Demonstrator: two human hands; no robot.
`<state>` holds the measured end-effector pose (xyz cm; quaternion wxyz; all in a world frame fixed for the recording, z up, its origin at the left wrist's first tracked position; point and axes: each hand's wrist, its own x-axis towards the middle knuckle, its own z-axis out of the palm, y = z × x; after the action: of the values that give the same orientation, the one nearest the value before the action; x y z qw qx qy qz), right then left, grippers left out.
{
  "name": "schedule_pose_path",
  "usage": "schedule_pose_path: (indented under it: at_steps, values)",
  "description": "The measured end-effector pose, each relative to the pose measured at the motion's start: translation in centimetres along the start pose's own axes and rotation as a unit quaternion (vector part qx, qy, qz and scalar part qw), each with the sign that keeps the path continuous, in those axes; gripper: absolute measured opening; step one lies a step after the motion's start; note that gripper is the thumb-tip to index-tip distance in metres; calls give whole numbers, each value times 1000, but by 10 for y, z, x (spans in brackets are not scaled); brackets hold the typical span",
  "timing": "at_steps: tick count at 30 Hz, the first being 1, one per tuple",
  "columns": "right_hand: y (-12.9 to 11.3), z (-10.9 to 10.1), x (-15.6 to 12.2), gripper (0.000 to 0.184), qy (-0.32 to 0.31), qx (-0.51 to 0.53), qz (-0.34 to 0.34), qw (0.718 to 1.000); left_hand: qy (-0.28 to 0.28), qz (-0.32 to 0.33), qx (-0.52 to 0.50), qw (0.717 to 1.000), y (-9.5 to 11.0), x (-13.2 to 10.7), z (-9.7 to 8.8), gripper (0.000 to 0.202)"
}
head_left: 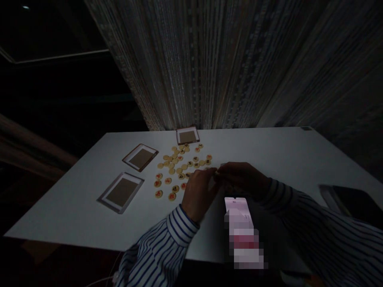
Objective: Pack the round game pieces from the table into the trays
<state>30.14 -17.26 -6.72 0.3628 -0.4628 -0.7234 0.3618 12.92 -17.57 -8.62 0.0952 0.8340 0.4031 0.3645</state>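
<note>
Several round wooden game discs point(179, 167) with red or black marks lie scattered on a white table point(269, 151). My left hand point(199, 191) and my right hand point(243, 177) meet over the table just right of the discs, fingertips pinched together. What they hold is too small and dark to name. Both arms wear striped sleeves. A badge-like card point(236, 207) hangs below my hands.
Three flat rectangular trays or box parts lie on the table: one at the back point(187, 136), one at the left point(140, 157), one nearer the front left point(121, 192). A dark flat object point(350, 199) sits at the table's right edge. A curtain hangs behind.
</note>
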Motion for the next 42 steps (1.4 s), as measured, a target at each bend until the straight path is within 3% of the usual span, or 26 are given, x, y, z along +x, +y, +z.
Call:
schedule_pose_path:
  at_steps: [3, 5, 10, 14, 17, 23, 29, 32, 42]
  values:
    - [6, -11, -14, 23, 10, 49, 11, 999, -7, -11, -61, 998, 12, 3, 9, 32]
    - [8, -19, -22, 22, 27, 50, 9, 998, -26, -65, -129, 989, 19, 6, 12, 29]
    - [7, -33, -38, 20, 78, -40, 3, 996, -82, -228, -336, 910, 34, 19, 21, 15]
    - [10, -42, -45, 21, 92, -131, -46, 986, -78, -279, -440, 850, 42, 28, 32, 15]
    - [13, -52, -46, 22, 93, -217, -115, 965, -66, -301, -459, 834, 47, 34, 40, 14]
    - [21, -72, -43, 21, 22, -305, -153, 940, -55, -272, -410, 869, 52, 43, 53, 14]
    - [55, -82, -37, 19, -6, -366, -38, 930, -52, -259, -295, 918, 39, 33, 44, 23]
    - [68, -85, -34, 21, -46, -384, -2, 922, -40, -270, -249, 929, 30, 25, 39, 24]
    - [76, -88, -29, 24, -112, -404, -4, 908, -42, -260, -192, 945, 15, 16, 37, 23]
